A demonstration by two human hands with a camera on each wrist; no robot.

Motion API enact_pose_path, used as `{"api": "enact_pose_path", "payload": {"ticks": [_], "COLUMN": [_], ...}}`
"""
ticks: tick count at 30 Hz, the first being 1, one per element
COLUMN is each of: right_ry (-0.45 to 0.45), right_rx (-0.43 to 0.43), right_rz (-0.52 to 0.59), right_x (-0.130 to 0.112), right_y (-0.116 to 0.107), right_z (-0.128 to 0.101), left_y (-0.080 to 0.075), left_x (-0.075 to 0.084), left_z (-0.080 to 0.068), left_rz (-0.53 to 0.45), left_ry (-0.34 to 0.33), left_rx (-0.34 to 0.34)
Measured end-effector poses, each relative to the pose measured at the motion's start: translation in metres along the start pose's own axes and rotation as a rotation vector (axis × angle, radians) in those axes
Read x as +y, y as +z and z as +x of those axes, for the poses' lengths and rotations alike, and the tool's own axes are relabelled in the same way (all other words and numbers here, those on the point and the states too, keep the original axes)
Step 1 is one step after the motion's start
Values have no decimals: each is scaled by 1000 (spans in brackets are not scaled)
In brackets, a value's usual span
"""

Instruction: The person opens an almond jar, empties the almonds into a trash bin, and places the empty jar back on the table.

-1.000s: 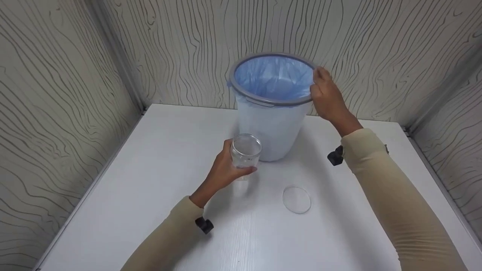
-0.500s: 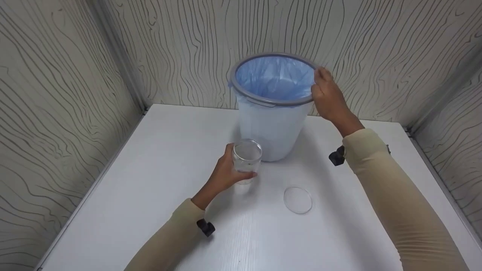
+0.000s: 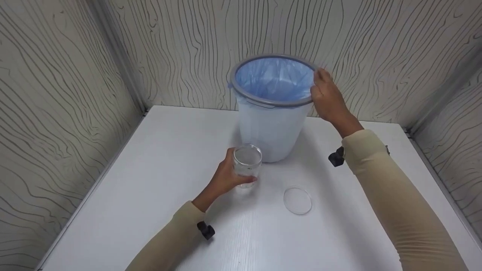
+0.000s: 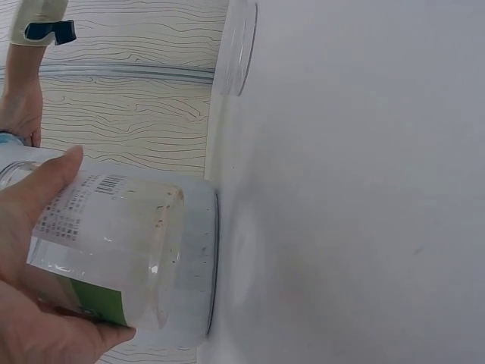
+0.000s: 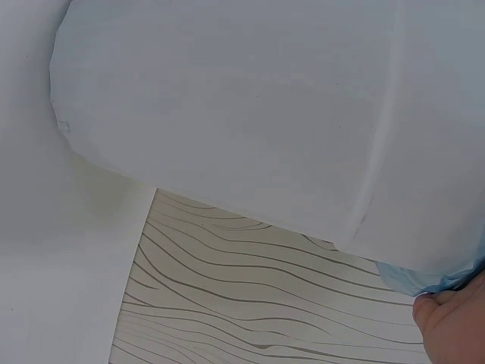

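Observation:
My left hand [image 3: 224,178] grips a clear jar [image 3: 247,168] by its side, in front of the bin, its mouth uncovered and facing up. In the left wrist view the jar [image 4: 132,235] bears a label with a barcode and a green patch. Brown specks show near its base, which hangs above the tabletop. With my right hand [image 3: 329,99] I hold the grey rim of a white trash bin [image 3: 269,131] at its right side. A blue bag [image 3: 276,79] lines the bin. A clear round lid [image 3: 297,201] lies flat on the table, right of the jar.
The white table [image 3: 180,143] reaches back to a wall [image 3: 188,49] with a wood-grain pattern. Similar panels rise on the left and right. The bin stands near the table's back edge.
My left hand has lowered the jar and drawn it slightly toward me, away from the bin. My right hand stays on the rim. Bin and lid keep their places.

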State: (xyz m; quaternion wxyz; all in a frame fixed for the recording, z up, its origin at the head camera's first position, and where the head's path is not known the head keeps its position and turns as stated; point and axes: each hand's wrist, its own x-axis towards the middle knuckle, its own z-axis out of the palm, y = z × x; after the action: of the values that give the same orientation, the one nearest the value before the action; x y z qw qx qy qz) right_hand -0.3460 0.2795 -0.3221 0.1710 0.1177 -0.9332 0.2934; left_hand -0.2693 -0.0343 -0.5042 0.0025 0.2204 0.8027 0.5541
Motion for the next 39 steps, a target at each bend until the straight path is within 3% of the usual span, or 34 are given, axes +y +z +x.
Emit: {"api": "enact_pose_path", "payload": {"ticks": [9, 18, 39], "right_ry": [3, -8, 5], "right_rx": [2, -2, 16], "right_rz": [44, 20, 39], "right_x": [0, 0, 1], "right_y": [-2, -1, 1], "right_z": [1, 3, 3], "left_y": [-3, 0, 1], "left_x": [-2, -7, -23], "left_z": [1, -1, -10], "left_rz": [10, 39, 56], "left_ry": [-19, -27, -108], "left_rx": [0, -25, -58]}}
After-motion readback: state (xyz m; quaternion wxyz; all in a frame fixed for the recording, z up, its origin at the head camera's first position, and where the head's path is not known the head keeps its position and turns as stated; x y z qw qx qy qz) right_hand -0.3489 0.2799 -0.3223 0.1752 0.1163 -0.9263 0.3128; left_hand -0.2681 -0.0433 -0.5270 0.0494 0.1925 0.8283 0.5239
